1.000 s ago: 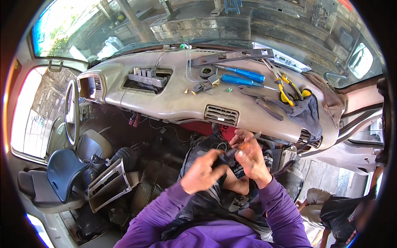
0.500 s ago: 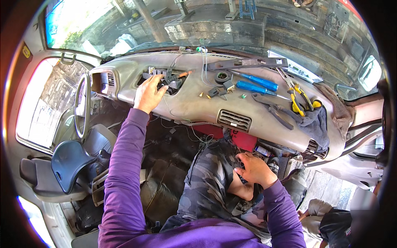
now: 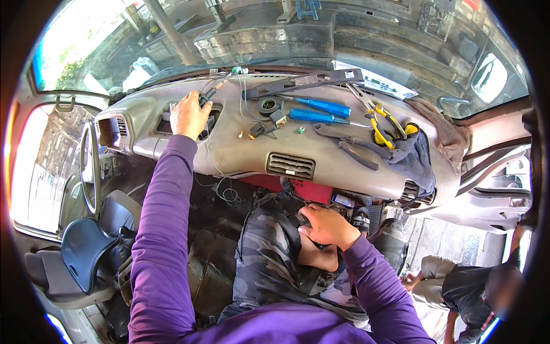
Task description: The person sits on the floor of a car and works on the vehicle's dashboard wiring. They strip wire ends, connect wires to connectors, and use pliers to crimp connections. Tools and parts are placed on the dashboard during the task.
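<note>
We had our left hand (image 3: 190, 116) curled around a dark tool (image 3: 209, 94) by the opening (image 3: 213, 116), upper left, and our right hand (image 3: 327, 225) half-curled, lower centre, its hold impossible to tell.

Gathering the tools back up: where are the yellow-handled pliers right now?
In the head view, the yellow-handled pliers lie on the dashboard, toward its right end, just right of the two blue screwdrivers and beside the dark grey cloth.
</note>
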`<state>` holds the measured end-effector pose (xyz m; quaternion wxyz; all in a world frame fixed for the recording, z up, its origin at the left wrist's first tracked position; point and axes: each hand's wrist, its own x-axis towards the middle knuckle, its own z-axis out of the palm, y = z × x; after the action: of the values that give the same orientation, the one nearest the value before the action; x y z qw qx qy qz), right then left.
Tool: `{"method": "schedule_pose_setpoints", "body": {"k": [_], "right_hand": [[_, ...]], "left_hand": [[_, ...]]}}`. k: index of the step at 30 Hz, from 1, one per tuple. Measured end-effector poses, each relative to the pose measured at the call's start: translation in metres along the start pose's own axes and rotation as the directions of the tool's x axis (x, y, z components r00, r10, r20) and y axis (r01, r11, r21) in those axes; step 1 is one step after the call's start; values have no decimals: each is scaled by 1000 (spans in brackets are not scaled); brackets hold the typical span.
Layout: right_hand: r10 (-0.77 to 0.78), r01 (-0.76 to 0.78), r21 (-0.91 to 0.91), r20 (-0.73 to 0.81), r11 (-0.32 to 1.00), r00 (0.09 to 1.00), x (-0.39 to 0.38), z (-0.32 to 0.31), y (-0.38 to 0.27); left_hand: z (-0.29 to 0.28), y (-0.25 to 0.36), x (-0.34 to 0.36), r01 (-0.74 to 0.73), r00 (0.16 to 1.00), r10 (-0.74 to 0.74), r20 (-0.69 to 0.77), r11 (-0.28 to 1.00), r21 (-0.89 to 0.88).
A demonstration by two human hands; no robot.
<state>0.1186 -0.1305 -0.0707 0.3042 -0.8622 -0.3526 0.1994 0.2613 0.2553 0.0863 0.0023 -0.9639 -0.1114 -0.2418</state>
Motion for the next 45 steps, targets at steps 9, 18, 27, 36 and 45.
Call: {"method": "schedule_pose_setpoints", "body": {"k": [9, 18, 27, 36, 45], "right_hand": [[65, -65, -26, 10, 998, 998, -5, -3, -3], [424, -390, -268, 84, 881, 902, -19, -7, 23], [384, -383, -112, -18, 917, 923, -25, -11, 23], [157, -154, -103, 25, 983, 987, -4, 16, 19], [164, -164, -32, 1, 986, 986, -3, -5, 18]], "left_hand": [[-12, 2, -93, -285, 904, 228, -362, 952, -113], [5, -6, -293, -88, 991, 122, 49, 896, -436], [-50, 40, -227, -131, 988, 151, -20, 774, -619], [-21, 51, -3, -600, 720, 587, 370, 795, -94], [-3, 63, 32, -758, 621, 698, 356, 650, 46]]}}
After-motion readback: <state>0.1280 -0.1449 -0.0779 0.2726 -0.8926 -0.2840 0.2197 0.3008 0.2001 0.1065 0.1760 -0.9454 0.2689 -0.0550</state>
